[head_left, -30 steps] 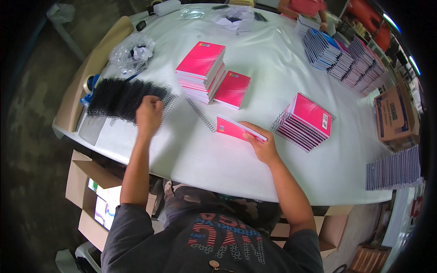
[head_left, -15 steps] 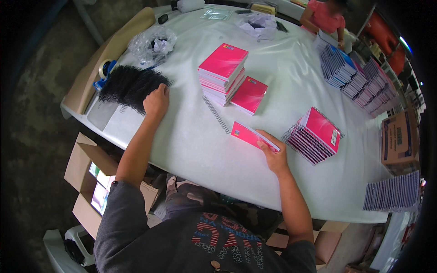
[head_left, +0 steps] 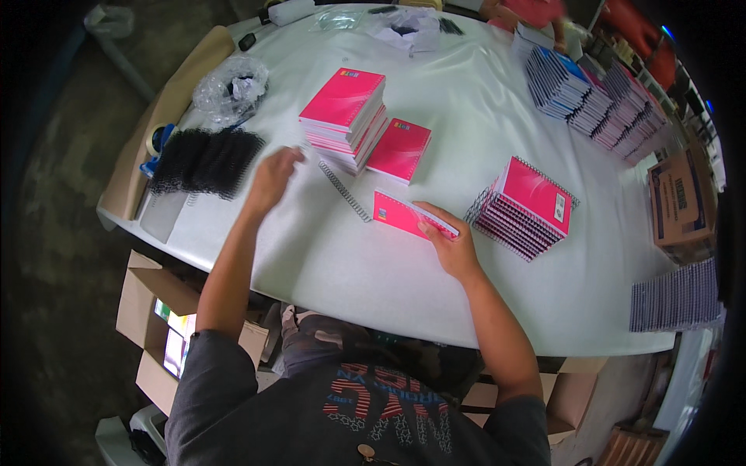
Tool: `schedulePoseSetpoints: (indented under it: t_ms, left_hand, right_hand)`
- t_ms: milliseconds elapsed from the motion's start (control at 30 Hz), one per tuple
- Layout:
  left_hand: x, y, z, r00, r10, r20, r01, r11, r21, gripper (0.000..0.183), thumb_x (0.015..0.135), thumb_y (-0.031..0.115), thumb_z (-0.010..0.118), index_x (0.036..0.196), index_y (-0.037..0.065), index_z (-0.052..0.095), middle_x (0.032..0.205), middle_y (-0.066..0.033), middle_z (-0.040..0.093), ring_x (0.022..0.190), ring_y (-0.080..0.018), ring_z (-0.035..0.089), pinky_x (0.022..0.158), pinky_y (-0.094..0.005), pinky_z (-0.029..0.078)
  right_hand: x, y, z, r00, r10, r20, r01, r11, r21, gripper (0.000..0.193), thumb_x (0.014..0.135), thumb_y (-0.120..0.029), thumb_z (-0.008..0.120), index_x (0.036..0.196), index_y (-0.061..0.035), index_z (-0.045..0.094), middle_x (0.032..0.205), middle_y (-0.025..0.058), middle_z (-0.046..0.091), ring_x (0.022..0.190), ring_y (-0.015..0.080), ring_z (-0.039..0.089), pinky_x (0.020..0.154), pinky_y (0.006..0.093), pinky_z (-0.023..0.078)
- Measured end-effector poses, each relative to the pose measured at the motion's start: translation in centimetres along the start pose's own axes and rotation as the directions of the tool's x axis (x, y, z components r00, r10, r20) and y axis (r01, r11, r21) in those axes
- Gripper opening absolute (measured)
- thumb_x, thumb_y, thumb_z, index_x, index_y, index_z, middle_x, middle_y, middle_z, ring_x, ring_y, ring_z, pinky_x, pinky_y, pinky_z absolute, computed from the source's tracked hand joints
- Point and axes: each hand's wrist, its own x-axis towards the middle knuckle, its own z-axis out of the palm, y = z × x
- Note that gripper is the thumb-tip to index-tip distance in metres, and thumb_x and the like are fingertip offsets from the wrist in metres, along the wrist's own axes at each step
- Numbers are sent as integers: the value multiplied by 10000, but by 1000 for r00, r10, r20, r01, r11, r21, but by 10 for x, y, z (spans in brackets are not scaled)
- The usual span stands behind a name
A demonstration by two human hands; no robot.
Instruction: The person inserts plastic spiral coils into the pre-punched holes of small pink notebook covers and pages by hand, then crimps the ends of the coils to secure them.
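My right hand (head_left: pixel 452 242) is closed on a pink notebook (head_left: pixel 404 213) with punched holes along its upper edge, tilted up on the table. A single dark spiral binding coil (head_left: pixel 344 192) lies just left of that notebook. My left hand (head_left: pixel 276 177) is raised between the pile of black coils (head_left: pixel 206 161) and the notebook stacks, its fingers drawn together. Motion blurs the fingertips, and what they hold is too faint to make out. A tall stack of unbound pink notebooks (head_left: pixel 342 101) and a shorter one (head_left: pixel 400 147) stand beyond the loose coil.
Coil-bound pink notebooks (head_left: pixel 532 198) are stacked to the right. At the far right are more bound stacks (head_left: pixel 579 93) and a cardboard box (head_left: pixel 682 194). Crumpled clear plastic (head_left: pixel 231 89) and a tape dispenser (head_left: pixel 158 144) lie at the left. Someone in pink (head_left: pixel 528 12) stands across the table.
My left hand has lifted off the black coil pile and moved right, toward the notebook stacks. My right hand keeps its hold on the notebook. The whole view has shifted slightly.
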Motion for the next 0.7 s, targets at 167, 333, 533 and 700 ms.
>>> schedulePoseSetpoints:
  t_ms: [167, 333, 533, 700]
  left_hand:
    - [-43, 50, 42, 895, -33, 445, 114, 981, -156, 342, 949, 338, 471, 892, 16, 571, 773, -25, 539, 697, -117, 450, 674, -273, 416]
    - [-37, 49, 51, 897, -2, 443, 46, 995, -89, 352, 951, 340, 471, 854, 15, 566, 703, -14, 502, 669, -101, 444, 634, -260, 399]
    - [-28, 59, 47, 858, -118, 499, 229, 959, -167, 344, 941, 346, 493, 848, 25, 575, 699, -14, 519, 653, -72, 441, 590, -231, 380]
    - [-34, 60, 39, 913, 127, 387, -63, 983, -174, 218, 886, 262, 595, 877, 44, 582, 733, -26, 566, 641, -104, 485, 582, -260, 404]
  right_hand:
    - [1, 4, 1, 1000, 14, 22, -15, 998, 59, 279, 869, -30, 577, 1147, -16, 601, 1033, 53, 642, 913, 84, 552, 843, 227, 433]
    - [0, 3, 3, 1000, -10, 17, 11, 1000, -9, 280, 864, -40, 592, 1143, -32, 612, 1030, 58, 652, 906, 77, 556, 830, 226, 443]
    - [-1, 3, 0, 999, -11, 43, 11, 1000, -16, 283, 860, -29, 597, 1141, -45, 616, 993, 57, 666, 871, 79, 574, 806, 218, 453]
    - [-5, 0, 5, 994, -53, 97, 56, 998, -28, 275, 868, -26, 588, 1141, -42, 616, 1006, 58, 664, 871, 72, 569, 808, 215, 451]
